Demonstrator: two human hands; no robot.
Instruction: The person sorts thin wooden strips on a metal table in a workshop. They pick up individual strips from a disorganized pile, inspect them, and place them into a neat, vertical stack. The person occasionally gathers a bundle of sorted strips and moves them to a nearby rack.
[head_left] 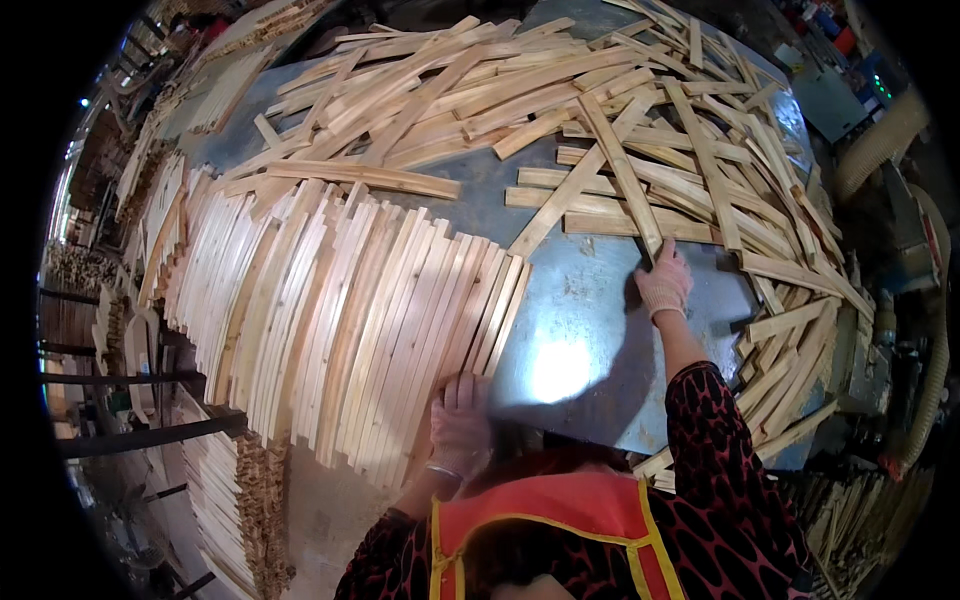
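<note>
My right hand (667,281), in a pale glove, is closed round the near end of a long wooden slat (621,172), which slants away to the upper left over other slats. My left hand (460,428), also gloved, lies with its fingers stretched out against the near right end of a row of slats (345,320). Those slats stand side by side, packed close, with uneven near ends. Beyond my right hand a loose heap of slats (690,150) crosses in many directions.
A grey metal table (560,300) carries the slats and shines brightly in the middle. More loose slats (400,90) are piled along its far side and down its right edge. Dark bars (150,436) and stacked wood (225,490) stand at the left. A ribbed hose (885,140) hangs at the right.
</note>
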